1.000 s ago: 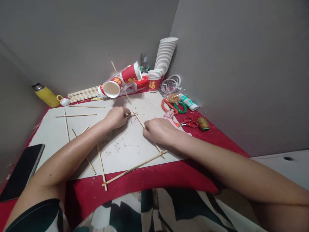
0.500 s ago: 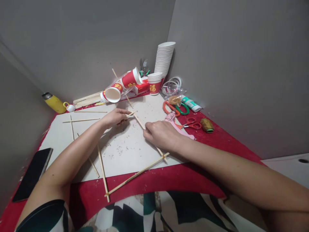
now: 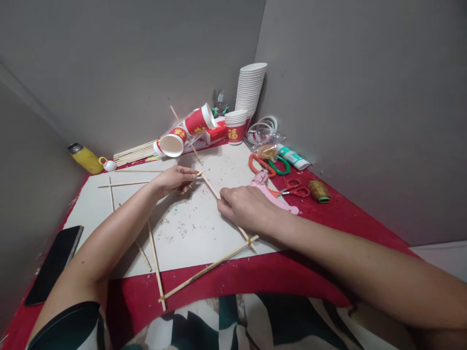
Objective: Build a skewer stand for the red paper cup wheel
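My right hand (image 3: 242, 204) is closed around a wooden stick (image 3: 210, 185), which slants away from me. At this stick's near end, a brownish binding joins it to a front stick (image 3: 209, 269). Another binding at the left joins the front stick to a left stick (image 3: 155, 257), whose far part is hidden by my left forearm. With its fingers pinched, my left hand (image 3: 177, 178) holds a thin stick (image 3: 200, 173) at the far end of the right-hand stick. Most of that thin stick is hidden, and I cannot tell whether the two are bound there.
Loose sticks (image 3: 124, 184) lie left on the white board (image 3: 193, 248). Behind are red paper cups (image 3: 236, 133) and a stick bundle (image 3: 134, 153). Scissors (image 3: 299, 190), a tape roll (image 3: 319, 191) and a white-green tube (image 3: 293, 156) lie right; a phone (image 3: 54, 265) and yellow bottle (image 3: 85, 158) left.
My left fingers have shifted slightly along to the stick's crossing end, so less of the thin stick shows. The right hand keeps its grip. The whole view has shifted a little.
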A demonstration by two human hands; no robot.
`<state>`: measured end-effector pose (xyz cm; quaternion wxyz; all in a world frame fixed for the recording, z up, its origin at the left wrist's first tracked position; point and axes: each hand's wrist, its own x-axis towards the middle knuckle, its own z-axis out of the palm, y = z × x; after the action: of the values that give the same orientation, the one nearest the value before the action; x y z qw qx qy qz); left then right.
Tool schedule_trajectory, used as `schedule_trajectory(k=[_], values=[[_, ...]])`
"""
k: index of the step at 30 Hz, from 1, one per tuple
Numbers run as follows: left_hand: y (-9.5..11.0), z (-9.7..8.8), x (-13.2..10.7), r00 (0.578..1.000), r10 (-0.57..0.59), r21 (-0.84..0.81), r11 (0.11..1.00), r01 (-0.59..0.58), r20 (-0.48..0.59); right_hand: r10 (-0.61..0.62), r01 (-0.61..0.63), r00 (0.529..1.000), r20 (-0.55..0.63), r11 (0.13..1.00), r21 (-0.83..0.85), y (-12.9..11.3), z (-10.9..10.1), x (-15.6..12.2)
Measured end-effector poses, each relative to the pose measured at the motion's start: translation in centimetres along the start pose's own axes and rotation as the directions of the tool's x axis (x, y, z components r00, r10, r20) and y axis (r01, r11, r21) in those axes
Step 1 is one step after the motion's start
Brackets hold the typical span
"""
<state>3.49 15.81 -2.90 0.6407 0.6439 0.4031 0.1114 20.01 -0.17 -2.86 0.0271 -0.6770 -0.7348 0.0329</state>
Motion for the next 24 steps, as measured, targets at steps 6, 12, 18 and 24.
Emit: schedule_trajectory(k=[6, 12, 18, 24], values=[[0.63, -0.53, -0.28, 0.998, -0.052, -0.132, 0.990, 0.055, 0.032, -0.005, 0.005, 1.000, -0.014, 1.000, 0.014, 0.00, 0.25, -0.05], [0.94, -0.66, -0.46, 0.996, -0.085, -0.126, 0.988, 0.085, 0.005, -0.016, 0.016, 1.000, 0.012, 1.000, 0.002, -0.20, 0.01, -0.15], [0.63, -0.79, -0.30, 0.995, -0.090, -0.182, 0.978, 0.097, 0.049, -0.032, 0.031, 0.999, 0.029, 0.999, 0.023, -0.35, -0.39, -0.22], [0.95, -0.98, -0.33, 0.995, -0.070, -0.187, 0.979, 0.084, 0.077, -0.028, 0.026, 0.999, 0.035, 0.998, 0.051, -0.17, -0.49, -0.27]])
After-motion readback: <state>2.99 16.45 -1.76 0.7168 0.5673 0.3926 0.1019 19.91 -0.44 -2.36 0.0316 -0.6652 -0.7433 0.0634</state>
